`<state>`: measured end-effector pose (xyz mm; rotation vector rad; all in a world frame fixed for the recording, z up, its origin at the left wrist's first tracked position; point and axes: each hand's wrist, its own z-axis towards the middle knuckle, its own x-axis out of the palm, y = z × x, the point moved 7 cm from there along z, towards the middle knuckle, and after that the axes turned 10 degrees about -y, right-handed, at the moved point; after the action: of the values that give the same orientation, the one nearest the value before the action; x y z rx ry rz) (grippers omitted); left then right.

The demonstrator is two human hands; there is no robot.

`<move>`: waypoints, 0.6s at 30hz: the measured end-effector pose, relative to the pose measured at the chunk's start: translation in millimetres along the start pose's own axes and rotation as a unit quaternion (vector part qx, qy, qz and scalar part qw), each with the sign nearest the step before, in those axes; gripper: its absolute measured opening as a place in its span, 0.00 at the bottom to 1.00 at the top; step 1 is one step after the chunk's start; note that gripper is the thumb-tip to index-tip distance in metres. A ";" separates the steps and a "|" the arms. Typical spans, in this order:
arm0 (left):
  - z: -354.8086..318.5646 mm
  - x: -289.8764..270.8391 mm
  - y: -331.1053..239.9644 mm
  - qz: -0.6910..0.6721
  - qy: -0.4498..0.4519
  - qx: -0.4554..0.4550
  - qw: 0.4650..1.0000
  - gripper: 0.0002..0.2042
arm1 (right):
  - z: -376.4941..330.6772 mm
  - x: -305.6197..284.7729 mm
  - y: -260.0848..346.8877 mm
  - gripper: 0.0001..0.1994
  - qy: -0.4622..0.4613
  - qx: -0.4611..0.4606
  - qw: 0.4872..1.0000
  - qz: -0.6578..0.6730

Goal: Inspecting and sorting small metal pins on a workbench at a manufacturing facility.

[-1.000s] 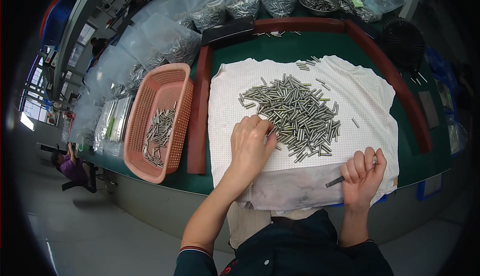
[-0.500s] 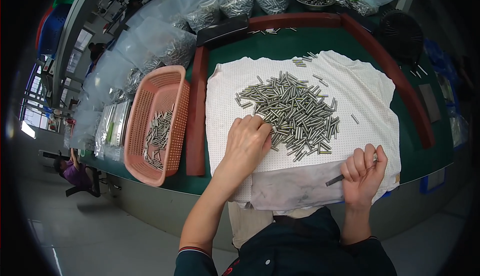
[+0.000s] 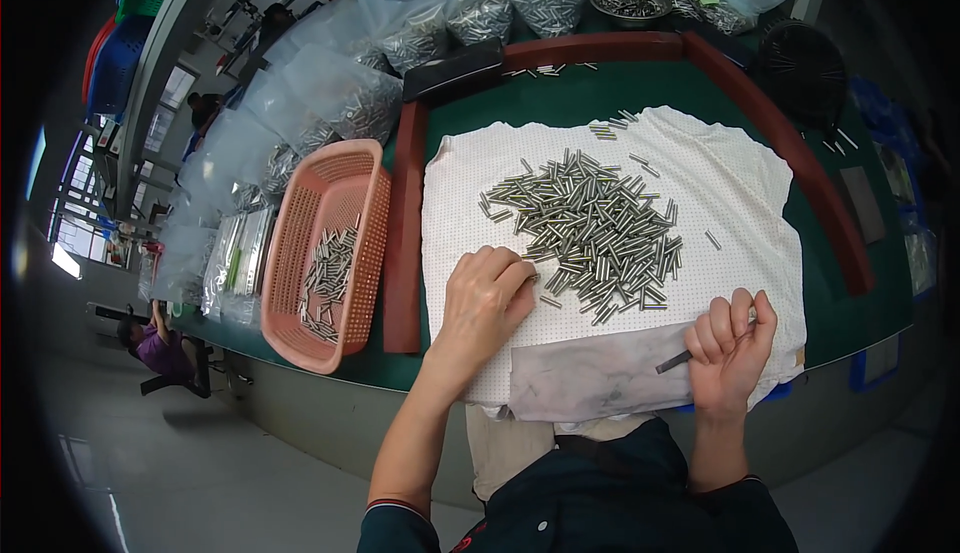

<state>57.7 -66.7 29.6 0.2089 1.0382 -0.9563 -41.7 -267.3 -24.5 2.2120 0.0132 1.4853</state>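
Note:
A heap of short shiny metal pins (image 3: pixel 600 238) lies on a white dotted cloth (image 3: pixel 740 193). My left hand (image 3: pixel 482 301) is at the heap's near left edge with its fingers curled and pinched; a bit of metal pin (image 3: pixel 534 278) shows at the fingertips. One loose pin (image 3: pixel 551 302) lies just right of that hand. My right hand (image 3: pixel 728 355), palm turned up, is closed round a slim dark flat stick (image 3: pixel 674 362) whose end juts out to the left. A small shiny bit shows between its thumb and forefinger, too small to name.
A pink plastic basket (image 3: pixel 287 298) with more pins stands to the left. Red-brown rails (image 3: pixel 402 243) border the green tabletop (image 3: pixel 560 93). Plastic bags of pins (image 3: pixel 350 103) and a metal bowl (image 3: pixel 630 3) line the back. A grey stained cloth (image 3: pixel 600 378) lies along the front edge.
My left hand has drawn back slightly from the heap, and a loose pin now shows beside it. My right hand keeps its grip on the stick. The whole view has shifted slightly.

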 end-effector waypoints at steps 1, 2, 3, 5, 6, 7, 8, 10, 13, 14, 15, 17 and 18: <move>-3.1 -5.0 2.5 -0.049 -0.038 -0.020 0.998 0.07 | -0.1 -0.2 -0.1 0.20 0.001 -0.001 1.000 0.003; -7.4 -6.6 6.9 -0.094 -0.026 -0.072 0.993 0.07 | 0.0 -0.9 0.1 0.20 -0.002 -0.001 1.000 -0.001; -10.5 -7.9 5.7 -0.091 -0.026 -0.069 0.993 0.07 | 0.1 -1.4 0.1 0.20 -0.005 0.000 1.000 -0.005; -23.3 -3.2 21.5 -0.246 -0.031 -0.215 0.945 0.06 | -0.4 -0.7 0.9 0.20 -0.008 0.000 1.000 -0.002; -33.9 2.5 30.1 -0.309 -0.030 -0.280 0.908 0.05 | -0.5 -1.0 1.2 0.20 -0.012 0.000 1.000 -0.001; -36.7 2.4 32.0 -0.307 -0.031 -0.280 0.909 0.05 | -0.5 -1.0 0.9 0.20 -0.010 0.002 1.000 0.000; -41.5 4.6 37.0 -0.332 -0.028 -0.316 0.889 0.05 | -0.6 -0.6 0.8 0.20 -0.009 0.000 1.000 0.000; -46.4 5.7 41.3 -0.355 -0.026 -0.350 0.866 0.05 | -1.1 0.8 0.6 0.20 -0.004 -0.001 1.000 -0.001; -46.9 6.4 43.5 -0.367 -0.034 -0.357 0.859 0.05 | 0.1 0.5 0.3 0.20 -0.009 -0.002 1.000 0.001; -47.2 6.6 43.7 -0.369 -0.032 -0.357 0.857 0.06 | 0.2 0.3 0.1 0.20 -0.010 -0.002 1.000 0.000; -47.5 6.5 43.6 -0.371 -0.031 -0.358 0.856 0.06 | 0.2 0.4 0.0 0.20 -0.011 -0.003 1.000 0.000; -48.8 6.3 43.1 -0.399 -0.039 -0.371 0.838 0.06 | 0.2 1.3 -0.7 0.20 -0.010 -0.003 1.000 -0.002; -50.0 6.4 43.2 -0.426 -0.046 -0.385 0.818 0.06 | 0.4 1.2 -1.3 0.20 -0.011 -0.003 1.000 -0.003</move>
<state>59.6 -16.5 -13.8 -1.0575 1.3712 -1.2177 -40.5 -266.0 -24.1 2.2211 0.0087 1.4561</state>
